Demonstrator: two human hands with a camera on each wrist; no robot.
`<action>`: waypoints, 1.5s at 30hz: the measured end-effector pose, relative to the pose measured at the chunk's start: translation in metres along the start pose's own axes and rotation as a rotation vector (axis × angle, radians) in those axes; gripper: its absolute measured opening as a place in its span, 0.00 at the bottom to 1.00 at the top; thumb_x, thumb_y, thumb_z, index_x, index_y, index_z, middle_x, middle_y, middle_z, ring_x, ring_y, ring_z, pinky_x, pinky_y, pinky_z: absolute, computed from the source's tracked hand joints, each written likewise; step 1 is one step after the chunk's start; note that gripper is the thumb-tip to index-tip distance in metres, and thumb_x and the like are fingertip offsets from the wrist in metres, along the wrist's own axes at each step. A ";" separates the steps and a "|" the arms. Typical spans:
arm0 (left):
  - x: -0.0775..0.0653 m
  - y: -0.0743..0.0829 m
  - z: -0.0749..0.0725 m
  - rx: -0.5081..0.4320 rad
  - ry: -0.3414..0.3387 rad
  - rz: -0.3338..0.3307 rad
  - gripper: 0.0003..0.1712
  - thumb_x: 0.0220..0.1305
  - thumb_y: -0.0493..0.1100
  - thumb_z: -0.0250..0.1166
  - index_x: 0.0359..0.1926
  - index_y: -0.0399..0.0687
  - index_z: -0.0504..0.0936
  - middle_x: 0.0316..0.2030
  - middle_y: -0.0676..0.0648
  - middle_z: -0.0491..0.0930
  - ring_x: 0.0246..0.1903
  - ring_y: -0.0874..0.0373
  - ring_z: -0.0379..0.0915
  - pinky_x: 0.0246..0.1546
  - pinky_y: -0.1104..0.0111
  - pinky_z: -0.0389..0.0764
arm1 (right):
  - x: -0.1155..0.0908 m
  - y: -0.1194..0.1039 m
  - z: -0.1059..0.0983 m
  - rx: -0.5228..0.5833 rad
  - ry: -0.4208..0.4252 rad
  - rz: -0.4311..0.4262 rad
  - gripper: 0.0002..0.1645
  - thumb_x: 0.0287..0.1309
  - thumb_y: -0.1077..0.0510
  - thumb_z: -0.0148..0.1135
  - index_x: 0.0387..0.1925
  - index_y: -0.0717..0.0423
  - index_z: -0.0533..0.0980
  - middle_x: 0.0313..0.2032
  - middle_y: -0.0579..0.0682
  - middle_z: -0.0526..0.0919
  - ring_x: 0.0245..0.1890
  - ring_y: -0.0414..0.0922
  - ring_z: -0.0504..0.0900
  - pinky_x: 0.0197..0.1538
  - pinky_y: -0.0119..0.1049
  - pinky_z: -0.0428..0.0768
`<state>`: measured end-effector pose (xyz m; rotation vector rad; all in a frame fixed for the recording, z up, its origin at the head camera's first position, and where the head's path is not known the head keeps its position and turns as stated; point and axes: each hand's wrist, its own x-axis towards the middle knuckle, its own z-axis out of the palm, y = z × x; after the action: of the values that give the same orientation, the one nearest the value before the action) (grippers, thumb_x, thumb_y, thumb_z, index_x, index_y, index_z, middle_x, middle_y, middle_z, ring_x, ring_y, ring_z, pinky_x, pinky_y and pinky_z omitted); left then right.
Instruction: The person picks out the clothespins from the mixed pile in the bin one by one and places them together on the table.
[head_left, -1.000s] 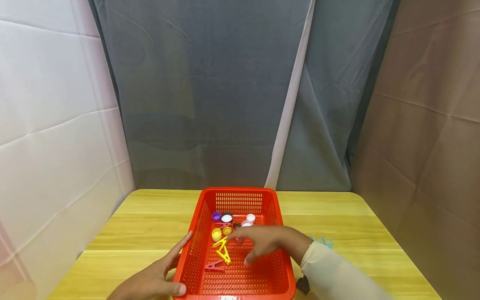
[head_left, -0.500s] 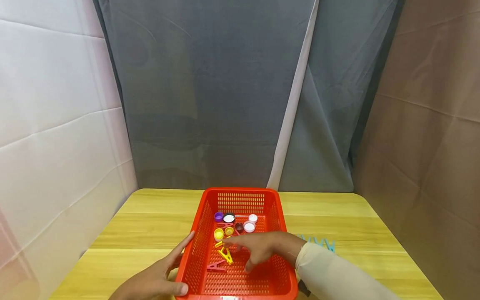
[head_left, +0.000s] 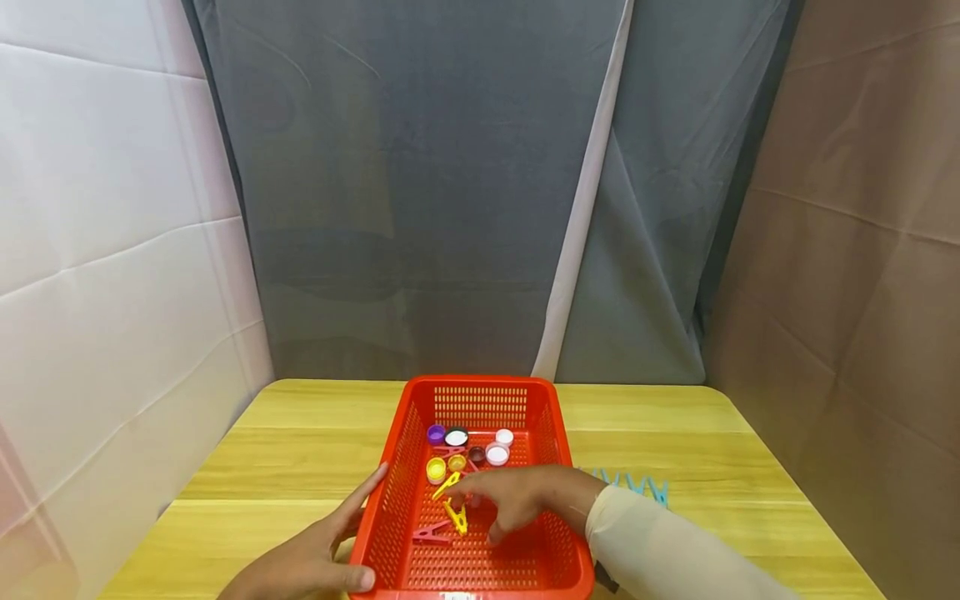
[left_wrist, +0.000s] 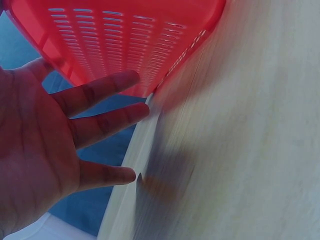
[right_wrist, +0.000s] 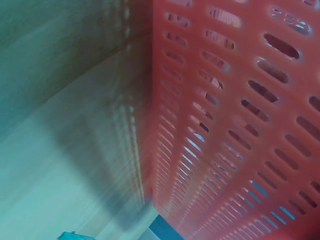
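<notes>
1. Hands: left hand [head_left: 309, 552] spread, fingers nearly straight, thumb on the near left rim of the red basket [head_left: 480, 380]; looks like steadying. Right hand [head_left: 517, 493] inside basket, index extended, thumb well apart; no grip visible, underside hidden.
2. Near yellow clip [head_left: 459, 527]: basket floor, left of middle, right at the index fingertip. Touching or just beside, can't tell.
3. Around it: far yellow clip [head_left: 446, 487] just beyond, near pink clip [head_left: 424, 532] to the left. Another pink clip [head_left: 450, 451] lies farther back among the round cups.
4. Cups, far half of basket: purple cup [head_left: 436, 433], yellow cup [head_left: 436, 471], brown cup [head_left: 477, 454] and others.
5. Outside: blue clips [head_left: 658, 492] in a row on the table [head_left: 300, 467], right of basket, partly behind the right sleeve [head_left: 667, 542].
6. Status, my read: partway. Blue set out; yellow and pink clips left in basket.
</notes>
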<state>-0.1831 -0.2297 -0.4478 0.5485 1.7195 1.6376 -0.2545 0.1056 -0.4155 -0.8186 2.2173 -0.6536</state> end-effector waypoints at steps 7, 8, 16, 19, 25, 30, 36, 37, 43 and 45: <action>0.000 0.001 0.000 -0.024 -0.008 -0.008 0.62 0.78 0.51 0.68 0.87 0.81 0.28 0.83 0.27 0.50 0.69 0.41 0.78 0.63 0.45 0.88 | 0.000 0.001 0.001 -0.033 0.021 -0.032 0.49 0.56 0.68 0.78 0.76 0.41 0.73 0.57 0.37 0.80 0.56 0.37 0.77 0.67 0.37 0.83; 0.000 0.001 0.000 -0.027 -0.010 -0.006 0.62 0.78 0.51 0.68 0.87 0.81 0.27 0.83 0.27 0.50 0.69 0.41 0.78 0.63 0.45 0.88 | -0.001 0.001 0.001 -0.037 0.024 -0.030 0.48 0.56 0.68 0.78 0.76 0.41 0.73 0.57 0.37 0.81 0.55 0.37 0.77 0.66 0.36 0.83; 0.000 0.000 0.000 -0.023 -0.009 0.001 0.62 0.78 0.52 0.68 0.87 0.79 0.26 0.83 0.26 0.47 0.69 0.41 0.77 0.62 0.44 0.88 | 0.001 0.002 0.002 -0.029 0.040 -0.004 0.45 0.58 0.67 0.79 0.75 0.42 0.75 0.55 0.37 0.83 0.52 0.36 0.79 0.64 0.33 0.84; 0.000 0.000 -0.001 -0.007 -0.009 0.008 0.63 0.78 0.53 0.68 0.88 0.78 0.26 0.83 0.25 0.47 0.70 0.42 0.77 0.62 0.45 0.88 | 0.002 0.003 0.004 0.006 0.053 -0.003 0.46 0.57 0.69 0.79 0.75 0.45 0.75 0.52 0.40 0.83 0.49 0.37 0.80 0.59 0.30 0.84; 0.000 -0.002 -0.003 0.022 -0.008 0.017 0.64 0.77 0.54 0.68 0.88 0.77 0.25 0.83 0.25 0.48 0.70 0.42 0.76 0.62 0.46 0.89 | 0.002 0.001 0.005 0.012 0.099 -0.016 0.43 0.56 0.70 0.81 0.72 0.51 0.78 0.47 0.41 0.84 0.43 0.36 0.80 0.51 0.25 0.82; 0.000 -0.002 -0.002 0.036 -0.004 0.022 0.64 0.77 0.55 0.69 0.88 0.77 0.26 0.82 0.25 0.47 0.70 0.43 0.76 0.61 0.46 0.89 | 0.001 -0.001 0.005 -0.077 0.151 -0.043 0.37 0.54 0.64 0.86 0.66 0.53 0.83 0.44 0.37 0.82 0.39 0.32 0.78 0.47 0.23 0.81; 0.000 0.001 -0.001 0.018 0.010 0.004 0.63 0.77 0.53 0.69 0.87 0.80 0.28 0.83 0.27 0.47 0.70 0.42 0.76 0.61 0.46 0.89 | -0.002 -0.001 0.002 -0.066 0.175 -0.079 0.32 0.54 0.63 0.86 0.61 0.56 0.85 0.43 0.38 0.83 0.38 0.32 0.78 0.45 0.23 0.81; 0.000 0.001 0.000 0.009 0.009 0.001 0.63 0.77 0.53 0.69 0.87 0.81 0.28 0.83 0.27 0.47 0.70 0.42 0.77 0.62 0.45 0.88 | -0.003 -0.001 0.002 -0.066 0.177 -0.085 0.32 0.54 0.63 0.86 0.61 0.55 0.85 0.43 0.39 0.83 0.39 0.33 0.78 0.45 0.23 0.82; 0.001 0.000 0.000 -0.003 0.002 0.002 0.63 0.78 0.53 0.68 0.87 0.79 0.27 0.83 0.26 0.46 0.70 0.43 0.76 0.62 0.44 0.88 | -0.009 -0.003 -0.005 -0.096 0.202 -0.123 0.33 0.55 0.60 0.85 0.63 0.54 0.84 0.48 0.40 0.84 0.45 0.30 0.79 0.50 0.25 0.83; 0.001 0.000 0.000 -0.002 0.005 0.000 0.63 0.78 0.53 0.68 0.87 0.79 0.26 0.83 0.25 0.46 0.70 0.43 0.76 0.62 0.44 0.88 | -0.012 -0.004 -0.008 -0.100 0.218 -0.124 0.33 0.56 0.59 0.85 0.63 0.53 0.84 0.49 0.38 0.84 0.46 0.29 0.79 0.52 0.26 0.83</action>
<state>-0.1839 -0.2293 -0.4484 0.5443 1.7207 1.6421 -0.2523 0.1130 -0.4030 -0.9826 2.4257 -0.7263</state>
